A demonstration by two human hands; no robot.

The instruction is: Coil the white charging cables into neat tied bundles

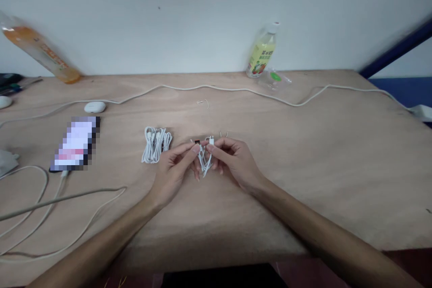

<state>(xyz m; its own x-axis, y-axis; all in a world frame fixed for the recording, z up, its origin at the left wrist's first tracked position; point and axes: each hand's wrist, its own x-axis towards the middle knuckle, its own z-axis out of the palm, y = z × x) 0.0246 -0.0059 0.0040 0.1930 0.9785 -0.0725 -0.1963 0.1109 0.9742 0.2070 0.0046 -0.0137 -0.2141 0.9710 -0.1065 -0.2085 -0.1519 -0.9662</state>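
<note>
My left hand point(175, 166) and my right hand point(232, 159) meet over the middle of the wooden table point(303, 166). Between their pinched fingertips they hold a small coiled white cable point(204, 158), whose plug ends stick up above the fingers. A second bundle of coiled white cables point(155, 144) lies on the table just left of my left hand. Two thin wire ties point(223, 134) lie just beyond my right hand, and another small wire tie point(203, 103) lies farther back.
A phone point(76, 144) on a charging cable lies at the left, with a white earbud case point(95, 107) behind it. A long white cord point(236, 90) runs across the back. An orange drink bottle point(40, 49) and a yellow-labelled bottle point(262, 51) stand by the wall. Loose cables point(40, 207) lie at the front left.
</note>
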